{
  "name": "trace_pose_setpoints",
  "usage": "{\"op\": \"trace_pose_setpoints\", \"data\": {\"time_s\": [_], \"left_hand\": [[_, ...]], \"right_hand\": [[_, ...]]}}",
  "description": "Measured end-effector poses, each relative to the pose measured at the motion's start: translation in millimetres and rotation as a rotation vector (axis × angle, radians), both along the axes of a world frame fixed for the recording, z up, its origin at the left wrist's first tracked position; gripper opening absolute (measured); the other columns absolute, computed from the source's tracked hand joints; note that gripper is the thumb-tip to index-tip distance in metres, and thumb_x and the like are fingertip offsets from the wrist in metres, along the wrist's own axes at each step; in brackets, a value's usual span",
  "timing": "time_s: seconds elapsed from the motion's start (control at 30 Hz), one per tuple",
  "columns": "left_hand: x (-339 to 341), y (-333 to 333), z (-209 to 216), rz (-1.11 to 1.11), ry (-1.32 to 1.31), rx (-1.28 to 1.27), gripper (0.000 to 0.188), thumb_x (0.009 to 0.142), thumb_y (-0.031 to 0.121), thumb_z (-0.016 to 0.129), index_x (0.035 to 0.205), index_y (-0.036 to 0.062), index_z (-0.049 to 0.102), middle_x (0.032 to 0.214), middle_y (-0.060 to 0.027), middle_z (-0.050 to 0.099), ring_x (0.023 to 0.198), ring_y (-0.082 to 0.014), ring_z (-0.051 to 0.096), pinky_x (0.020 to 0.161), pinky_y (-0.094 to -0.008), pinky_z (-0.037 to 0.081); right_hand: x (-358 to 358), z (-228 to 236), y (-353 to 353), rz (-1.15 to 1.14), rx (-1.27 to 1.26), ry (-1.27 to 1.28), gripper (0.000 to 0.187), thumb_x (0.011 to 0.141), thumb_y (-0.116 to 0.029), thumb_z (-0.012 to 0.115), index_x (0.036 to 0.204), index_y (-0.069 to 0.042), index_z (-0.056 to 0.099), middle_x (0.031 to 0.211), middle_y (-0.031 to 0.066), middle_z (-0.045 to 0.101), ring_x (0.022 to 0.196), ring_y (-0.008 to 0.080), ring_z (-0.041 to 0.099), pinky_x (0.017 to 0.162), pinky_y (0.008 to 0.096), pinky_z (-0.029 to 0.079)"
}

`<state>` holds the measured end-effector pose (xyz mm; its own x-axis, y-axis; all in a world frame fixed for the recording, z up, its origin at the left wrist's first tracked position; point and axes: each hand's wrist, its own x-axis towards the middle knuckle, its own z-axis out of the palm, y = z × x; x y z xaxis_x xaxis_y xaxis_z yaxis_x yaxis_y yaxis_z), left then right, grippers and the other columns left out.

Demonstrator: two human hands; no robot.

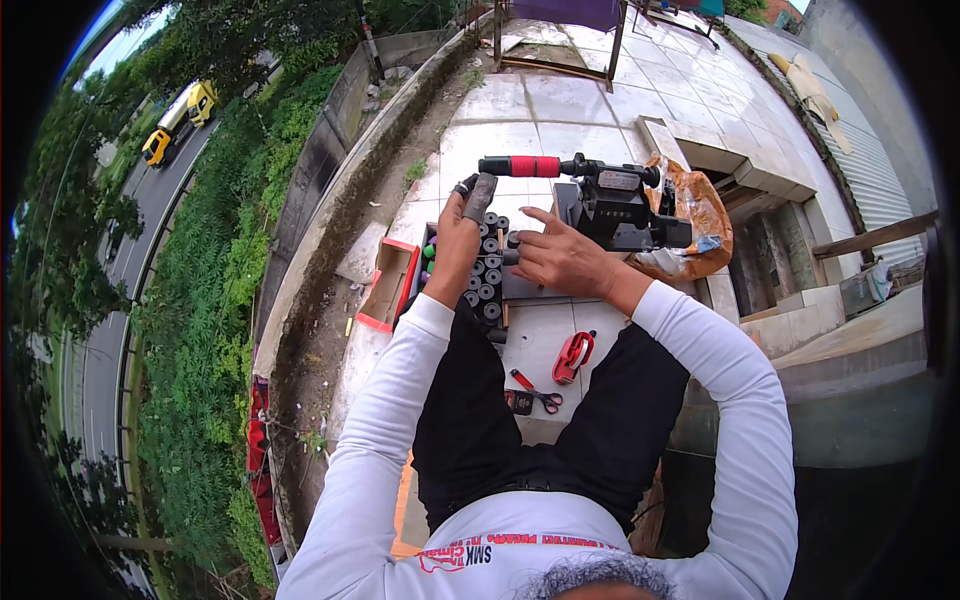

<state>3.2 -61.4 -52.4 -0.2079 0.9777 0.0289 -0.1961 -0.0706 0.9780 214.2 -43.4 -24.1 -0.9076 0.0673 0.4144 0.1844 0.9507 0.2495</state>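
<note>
My left hand (pixel 458 240) is closed, pinching a worn dark-grey strip (pixel 480 198) just below the end of a black rod with a red band (pixel 535 167). The rod lies sideways, joined at its right to a small black motor-driven machine (pixel 615 200). My right hand (pixel 565 258) hovers over the right side of a group of black rings (pixel 487 275) with centre holes. Its index finger stretches out to the left, and nothing is visibly gripped. Whether its lower fingers touch a dark cylinder beneath is hard to tell.
An open red box (pixel 390 285) lies left of the rings. Between my legs are a red handheld tool (pixel 573 357), scissors (pixel 548 402) and a small red-handled item (pixel 521 380). An orange-brown wrapper (pixel 700 215) sits beyond the machine. A low wall (pixel 350 140) edges the tiles.
</note>
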Motion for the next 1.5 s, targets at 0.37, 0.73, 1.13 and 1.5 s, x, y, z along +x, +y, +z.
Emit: {"op": "trace_pose_setpoints", "data": {"time_s": [0.37, 0.73, 1.13, 1.5], "left_hand": [[-12.4, 78.4, 59.0, -0.126, 1.002, 0.334, 0.027, 0.104, 0.025, 0.061, 0.115, 0.0044, 0.076, 0.103, -0.0244, 0.075, 0.096, -0.0468, 0.07, 0.085, -0.0518, 0.055], [-5.0, 77.4, 55.0, -0.083, 1.023, 0.324, 0.021, 0.098, 0.018, 0.064, 0.107, 0.0118, 0.082, 0.086, -0.0222, 0.075, 0.081, -0.0447, 0.072, 0.076, -0.0528, 0.057], [-15.8, 95.2, 57.2, -0.144, 1.019, 0.214, 0.026, 0.1, 0.023, 0.062, 0.099, 0.003, 0.078, 0.091, -0.0243, 0.076, 0.088, -0.0482, 0.071, 0.08, -0.0542, 0.054], [-15.9, 76.2, 57.5, -0.118, 0.838, 0.299, 0.017, 0.101, 0.017, 0.062, 0.099, 0.0037, 0.072, 0.079, -0.0236, 0.072, 0.078, -0.0481, 0.07, 0.071, -0.0536, 0.053]], "right_hand": [[-10.8, -7.6, -26.8, 0.005, -0.147, 0.067, 0.021, 0.098, -0.02, 0.077, 0.086, -0.008, 0.063, 0.087, 0.0034, 0.059, 0.09, 0.024, 0.065, 0.097, 0.0459, 0.05], [-61.2, -24.2, -22.7, -0.677, -1.021, 1.117, 0.055, 0.102, -0.028, 0.081, 0.137, 0.003, 0.053, 0.125, 0.0133, 0.068, 0.102, 0.0191, 0.067, 0.09, 0.036, 0.055], [-59.2, -1.9, -46.3, -0.613, -1.12, 1.251, 0.025, 0.107, -0.018, 0.074, 0.116, 0.003, 0.082, 0.082, 0.0055, 0.076, 0.071, 0.0113, 0.067, 0.069, 0.0306, 0.055], [-45.7, 29.6, -17.6, -0.293, -0.355, 0.927, 0.017, 0.101, -0.014, 0.076, 0.089, -0.003, 0.072, 0.121, 0.0121, 0.077, 0.12, 0.0328, 0.07, 0.108, 0.0428, 0.047]]}}
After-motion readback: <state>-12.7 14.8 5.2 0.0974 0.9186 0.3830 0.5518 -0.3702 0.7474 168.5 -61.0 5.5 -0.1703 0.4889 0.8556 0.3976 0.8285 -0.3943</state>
